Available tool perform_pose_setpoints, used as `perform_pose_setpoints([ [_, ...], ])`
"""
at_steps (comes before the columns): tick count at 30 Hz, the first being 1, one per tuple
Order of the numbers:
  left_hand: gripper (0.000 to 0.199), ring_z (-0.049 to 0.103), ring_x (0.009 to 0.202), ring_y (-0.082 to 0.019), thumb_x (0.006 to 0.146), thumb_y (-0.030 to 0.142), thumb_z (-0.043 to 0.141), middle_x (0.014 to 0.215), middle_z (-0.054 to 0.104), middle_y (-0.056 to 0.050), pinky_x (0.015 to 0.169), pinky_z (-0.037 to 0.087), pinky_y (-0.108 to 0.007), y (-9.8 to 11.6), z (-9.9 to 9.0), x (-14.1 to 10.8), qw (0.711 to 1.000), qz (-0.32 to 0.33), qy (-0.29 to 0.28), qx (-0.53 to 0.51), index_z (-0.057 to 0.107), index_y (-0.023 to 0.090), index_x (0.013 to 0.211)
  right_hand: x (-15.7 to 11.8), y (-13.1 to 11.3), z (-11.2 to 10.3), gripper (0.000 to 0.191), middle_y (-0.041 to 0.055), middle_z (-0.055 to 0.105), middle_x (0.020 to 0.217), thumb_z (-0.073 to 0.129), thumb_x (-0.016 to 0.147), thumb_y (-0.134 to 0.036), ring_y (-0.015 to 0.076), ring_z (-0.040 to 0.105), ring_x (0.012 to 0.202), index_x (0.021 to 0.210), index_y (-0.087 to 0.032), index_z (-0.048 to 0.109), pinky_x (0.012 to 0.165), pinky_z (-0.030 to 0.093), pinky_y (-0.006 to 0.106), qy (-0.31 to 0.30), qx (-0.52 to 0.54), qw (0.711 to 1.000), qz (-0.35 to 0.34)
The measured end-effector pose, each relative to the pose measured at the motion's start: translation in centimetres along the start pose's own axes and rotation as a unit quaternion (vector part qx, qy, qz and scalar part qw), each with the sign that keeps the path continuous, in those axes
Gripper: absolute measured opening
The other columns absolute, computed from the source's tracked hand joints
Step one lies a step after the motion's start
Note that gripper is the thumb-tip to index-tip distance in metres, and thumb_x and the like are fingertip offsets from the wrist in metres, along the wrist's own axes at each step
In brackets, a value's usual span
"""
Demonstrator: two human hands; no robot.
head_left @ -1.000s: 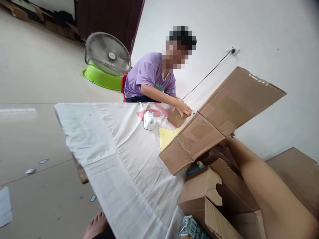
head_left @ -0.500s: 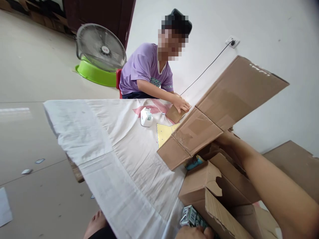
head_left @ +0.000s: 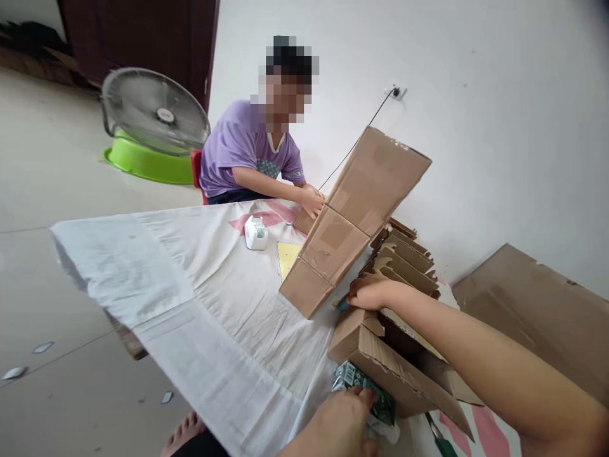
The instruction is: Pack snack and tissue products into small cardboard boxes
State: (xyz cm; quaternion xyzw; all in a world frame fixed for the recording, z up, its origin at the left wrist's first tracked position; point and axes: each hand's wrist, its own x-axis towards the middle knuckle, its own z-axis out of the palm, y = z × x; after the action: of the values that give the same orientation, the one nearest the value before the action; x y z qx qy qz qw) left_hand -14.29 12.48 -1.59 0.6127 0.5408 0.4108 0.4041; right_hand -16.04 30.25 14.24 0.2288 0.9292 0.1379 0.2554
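Note:
My right hand (head_left: 370,291) reaches over an open brown cardboard box (head_left: 413,374). Its fingers curl down beside a small blue packet (head_left: 340,305); their tips are hidden, and I cannot make out what they grip. Low in the view, my left hand (head_left: 340,422) is closed on a dark green packet (head_left: 384,406) with a barcode, against the box's near side. A long folded cardboard panel (head_left: 335,238) slants up just beyond my right hand. Behind the box stand several torn-edged cardboard pieces (head_left: 406,254).
Across the cloth-covered table (head_left: 238,298) a person in a purple shirt (head_left: 245,149) handles a cardboard piece. A white tape dispenser (head_left: 255,233) and yellow sheet (head_left: 287,257) lie between us. A green-handled tool (head_left: 443,444) is near the box. A fan (head_left: 157,111) stands on the floor.
My right hand has drawn back from behind the cardboard panel to the box beside the blue packet. My left hand has come further into view on the green packet. The whole view has shifted.

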Motion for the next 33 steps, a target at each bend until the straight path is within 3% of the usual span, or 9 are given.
perform_pose_setpoints([
  [3, 0.059, 0.066, 0.095, -0.029, 0.066, 0.030, 0.070, 0.106, 0.071, -0.009, 0.089, 0.051, -0.037, 2.1, -1.4, -0.7, 0.995, -0.008, -0.065, 0.078, 0.062, 0.019, 0.123, 0.2, -0.2, -0.1, 0.031, 0.0113, 0.071, 0.112, 0.056, 0.084, -0.044, 0.0312, 0.059, 0.113, 0.093, -0.021, 0.076, 0.095, 0.043, 0.042, -0.025, -0.014, 0.999, 0.040],
  [7, 0.055, 0.067, 0.095, -0.029, 0.069, 0.028, 0.069, 0.105, 0.072, -0.008, 0.088, 0.052, -0.038, 3.3, -2.4, -1.5, 0.994, -0.005, -0.066, 0.091, 0.063, 0.020, 0.123, 0.5, -0.6, 0.0, 0.037, 0.0133, 0.069, 0.116, 0.060, 0.084, -0.047, 0.0294, 0.060, 0.113, 0.104, -0.019, 0.071, 0.099, 0.040, 0.049, -0.031, -0.016, 0.995, 0.089],
  [10, 0.052, 0.067, 0.096, -0.030, 0.071, 0.027, 0.068, 0.104, 0.072, -0.009, 0.087, 0.053, -0.038, 3.3, -2.8, -1.9, 0.993, 0.006, -0.070, 0.090, 0.064, 0.020, 0.122, 0.1, -0.7, 0.0, 0.033, 0.0141, 0.072, 0.106, 0.063, 0.083, -0.046, 0.0297, 0.062, 0.107, 0.095, -0.017, 0.073, 0.099, 0.040, 0.052, -0.010, 0.000, 0.994, 0.104],
  [14, 0.056, 0.068, 0.098, -0.031, 0.071, 0.027, 0.069, 0.107, 0.072, -0.011, 0.087, 0.054, -0.039, 3.2, -3.0, -2.1, 0.990, 0.012, -0.092, 0.110, 0.062, 0.020, 0.125, -2.4, -0.9, -0.7, 0.031, 0.0119, 0.072, 0.105, 0.052, 0.091, -0.041, 0.0291, 0.061, 0.109, 0.098, -0.019, 0.073, 0.099, 0.039, 0.047, 0.098, 0.043, 0.991, 0.085],
  [18, 0.056, 0.068, 0.099, -0.031, 0.070, 0.028, 0.070, 0.110, 0.072, -0.010, 0.087, 0.054, -0.038, 2.9, -2.6, -2.0, 0.988, 0.016, -0.090, 0.128, 0.062, 0.023, 0.125, -9.0, -2.5, 0.1, 0.032, 0.0084, 0.066, 0.119, 0.038, 0.099, -0.035, 0.0219, 0.054, 0.117, 0.111, -0.019, 0.063, 0.106, 0.034, 0.043, 0.278, 0.094, 0.954, 0.064],
  [21, 0.057, 0.069, 0.096, -0.031, 0.068, 0.029, 0.071, 0.110, 0.072, -0.009, 0.085, 0.055, -0.038, 2.6, -2.1, -1.7, 0.986, 0.001, -0.080, 0.143, 0.062, 0.025, 0.125, -14.7, -5.3, 3.8, 0.023, 0.0094, 0.065, 0.117, 0.046, 0.093, -0.023, 0.0235, 0.055, 0.115, 0.111, -0.019, 0.060, 0.103, 0.040, 0.047, 0.503, 0.164, 0.848, -0.019],
  [24, 0.055, 0.069, 0.097, -0.030, 0.070, 0.027, 0.067, 0.110, 0.072, -0.009, 0.086, 0.054, -0.036, 2.4, -1.5, -1.3, 0.984, 0.017, -0.071, 0.163, 0.062, 0.024, 0.124, -17.8, -8.5, 10.1, 0.028, 0.0074, 0.069, 0.102, 0.050, 0.086, -0.015, 0.0239, 0.063, 0.101, 0.112, -0.022, 0.057, 0.088, 0.052, 0.045, 0.600, 0.167, 0.780, -0.053],
  [27, 0.049, 0.070, 0.094, -0.030, 0.073, 0.022, 0.058, 0.101, 0.075, -0.008, 0.080, 0.054, -0.035, 2.5, -1.0, -0.8, 0.980, 0.016, -0.068, 0.185, 0.062, 0.024, 0.122, -17.2, -10.8, 16.5, 0.021, 0.0044, 0.069, 0.083, 0.048, 0.089, -0.018, 0.0199, 0.067, 0.078, 0.107, -0.023, 0.059, 0.069, 0.057, 0.035, 0.632, 0.192, 0.749, -0.056],
  [33, 0.018, 0.069, 0.083, -0.025, 0.071, 0.022, 0.059, 0.085, 0.075, -0.003, 0.072, 0.049, -0.030, 3.0, -3.2, -0.9, 0.966, -0.070, -0.009, 0.249, 0.071, 0.024, 0.084, -13.6, -11.5, 23.9, 0.034, 0.0109, 0.068, 0.106, 0.056, 0.088, -0.035, 0.0252, 0.068, 0.096, 0.120, -0.021, 0.055, 0.077, 0.058, 0.036, 0.585, 0.272, 0.743, 0.179],
])
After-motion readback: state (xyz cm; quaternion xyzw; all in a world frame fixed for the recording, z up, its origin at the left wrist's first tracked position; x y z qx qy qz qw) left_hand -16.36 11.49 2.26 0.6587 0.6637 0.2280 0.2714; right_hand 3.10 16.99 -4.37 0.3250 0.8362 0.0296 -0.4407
